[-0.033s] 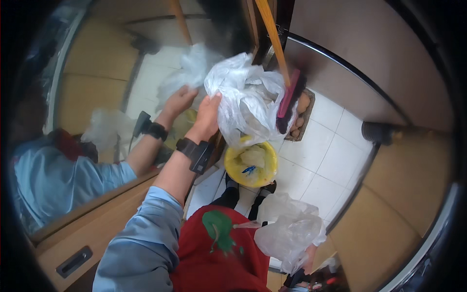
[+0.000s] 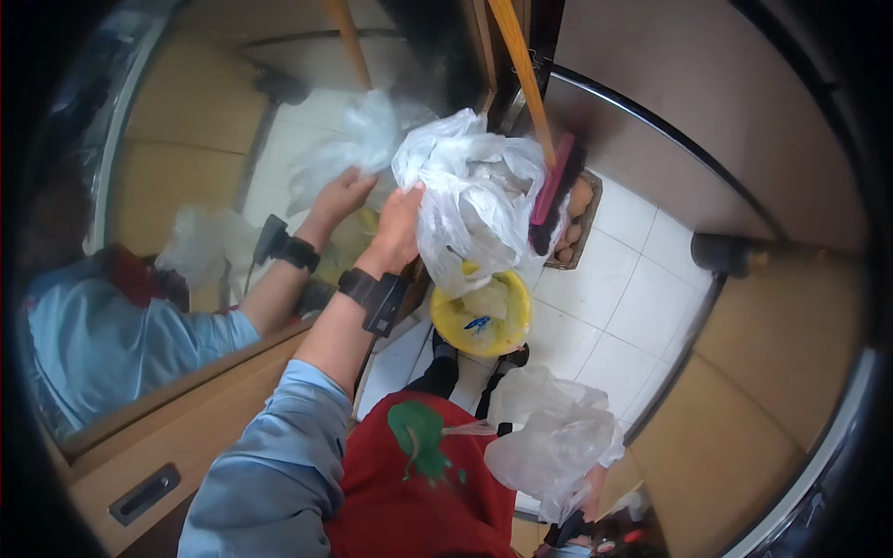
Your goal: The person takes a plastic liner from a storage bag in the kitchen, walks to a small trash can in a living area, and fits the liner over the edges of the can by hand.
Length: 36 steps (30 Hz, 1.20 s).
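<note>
My left hand (image 2: pixel 398 223) grips a crumpled white plastic bag (image 2: pixel 474 186) above a yellow bucket (image 2: pixel 446 325), which holds pale plastic and a small blue piece. At the lower right, my right hand (image 2: pixel 588 488) holds a translucent plastic bag (image 2: pixel 544 432) beside my red top with a green shape on it; its fingers are partly hidden by the bag. A pink broom head (image 2: pixel 549 191) on a wooden handle stands just right of the white bag.
A mirror (image 2: pixel 177 139) on the left reflects my arm and the bag, above a wooden drawer front (image 2: pixel 214 418). A container of potato-like items (image 2: pixel 577 209) sits on the tiled floor (image 2: pixel 623 288) behind the broom. Tan panels (image 2: pixel 744 372) line the right side.
My left hand and the white bag have moved slightly downward over the bucket. My right hand and its bag are almost unchanged.
</note>
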Motion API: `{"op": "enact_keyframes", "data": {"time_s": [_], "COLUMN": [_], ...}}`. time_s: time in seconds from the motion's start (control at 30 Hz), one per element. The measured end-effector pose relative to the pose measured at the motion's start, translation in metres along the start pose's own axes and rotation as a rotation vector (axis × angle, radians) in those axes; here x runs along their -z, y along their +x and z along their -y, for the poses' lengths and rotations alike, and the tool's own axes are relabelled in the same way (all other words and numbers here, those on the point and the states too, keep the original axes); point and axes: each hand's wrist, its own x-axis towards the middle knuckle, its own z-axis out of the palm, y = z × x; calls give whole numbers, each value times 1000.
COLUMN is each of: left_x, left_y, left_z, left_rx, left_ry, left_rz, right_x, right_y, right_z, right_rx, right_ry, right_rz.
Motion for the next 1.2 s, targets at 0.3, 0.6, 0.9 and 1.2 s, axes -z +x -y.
{"op": "enact_keyframes", "data": {"time_s": [0.3, 0.6, 0.9, 1.2], "left_x": [-5, 18, 10, 49], "left_y": [-92, -149, -152, -116], "left_z": [7, 73, 45, 18], "left_rx": [258, 317, 413, 419], "left_ry": [-200, 897, 1102, 448], "left_rz": [71, 841, 947, 253], "right_x": [-43, -128, -137, -85], "right_y": [-27, -3, 21, -1], "right_z": [70, 136, 127, 160], "right_rx": [-6, 242, 744, 223], "right_ry": [309, -193, -738, -217], "right_rz": [361, 539, 594, 183]}}
